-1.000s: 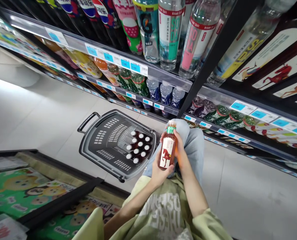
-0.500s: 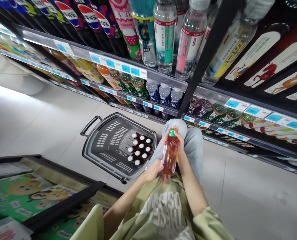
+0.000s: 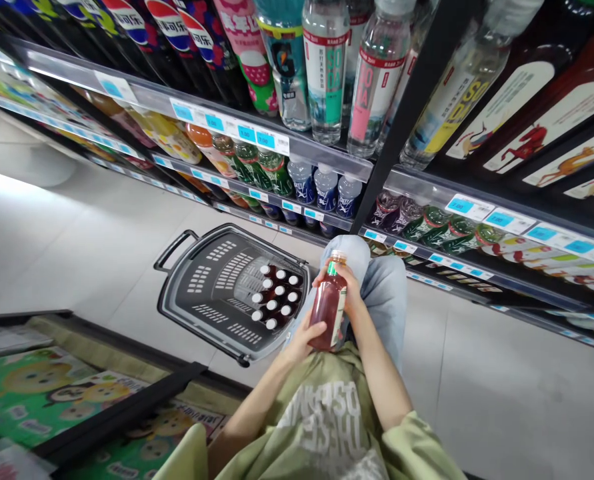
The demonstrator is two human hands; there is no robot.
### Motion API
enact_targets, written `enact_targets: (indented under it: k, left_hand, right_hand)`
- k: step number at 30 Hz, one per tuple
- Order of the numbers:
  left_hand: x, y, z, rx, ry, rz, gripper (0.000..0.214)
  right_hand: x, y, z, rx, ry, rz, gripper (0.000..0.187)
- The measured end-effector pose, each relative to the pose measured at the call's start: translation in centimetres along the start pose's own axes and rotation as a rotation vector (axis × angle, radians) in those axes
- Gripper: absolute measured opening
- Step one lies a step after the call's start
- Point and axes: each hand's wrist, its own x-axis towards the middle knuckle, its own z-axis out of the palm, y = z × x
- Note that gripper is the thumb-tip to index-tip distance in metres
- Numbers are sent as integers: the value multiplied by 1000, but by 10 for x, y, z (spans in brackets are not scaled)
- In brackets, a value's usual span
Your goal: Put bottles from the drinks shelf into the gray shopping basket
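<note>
I hold a bottle of red-brown drink upright over my knee, its orange cap and green neck band at the top. My left hand cups its base with curled fingers. My right hand wraps the upper part from the right, fingers near the neck. The white label is turned to the right side, mostly out of sight. Just left of the bottle, a grey shopping basket lies on the floor with several white-capped dark bottles standing in its right end.
Shelves of drinks run across the top and right, with blue price tags on the rails. A low display case with colourful packs sits at lower left. Pale floor tiles stretch to the right.
The bottle has been turned in my hands: the white label with the red horse faced me a second ago and now points right. The bottle sits slightly lower and more to the left.
</note>
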Motion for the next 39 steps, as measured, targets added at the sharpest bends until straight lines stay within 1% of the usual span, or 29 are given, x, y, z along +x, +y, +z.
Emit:
enact_targets:
  k: [2,4,7,9,12,14,17,20,24,27,30,33,35,36,37,39]
  left_hand:
    - [1,4,-2,-140,-88,-54,83]
    - [0,4,-1,-263,-136,-103,78]
    - [-2,-5,6,-398,-87,-151,73]
    - [-2,-12,9,-402,-55,-155,76]
    - [1,-19,8,-291,-45,-136,91]
    - [4,-22,5,-221,-36,-128,99]
    - [5,-22,3,-197,-28,-130,102]
    - [6,-19,6,-249,-22,-162,98]
    - [6,-14,12,-316,-41,-189,87]
    - [7,-12,14,-383,-67,-158,80]
    - [6,-12,13,-458,-96,-117,74]
    - [2,-10,13,-480,-111,-79,70]
    - [-1,-7,15,-412,-55,-38,70]
    - [-4,-5,15,-341,2,-12,70]
    - [-5,-2,16,-248,77,16,71]
    - [-9,2,18,-2,277,90,77]
  right_hand:
    - [0,1,0,17,31,-10,47]
    - [0,3,0,25,51,-17,48]
    - [-1,5,0,29,64,-14,48]
    - [0,4,2,39,58,-15,47]
    - [1,0,7,50,8,-1,47]
    - [3,-3,10,49,-15,15,47]
    - [5,-5,12,40,-7,17,46]
    - [4,-4,10,45,-2,-1,44]
    - [0,-4,6,57,-6,6,45]
    - [1,-2,4,83,-15,22,43]
    - [4,2,2,117,-71,10,41]
    - [7,6,3,94,-103,-19,40]
    - [7,7,4,46,-97,-45,43]
    - [7,7,5,10,-97,-56,45]
    - [6,8,6,-35,-106,-59,47]
    - [4,9,8,-148,-161,-35,48]
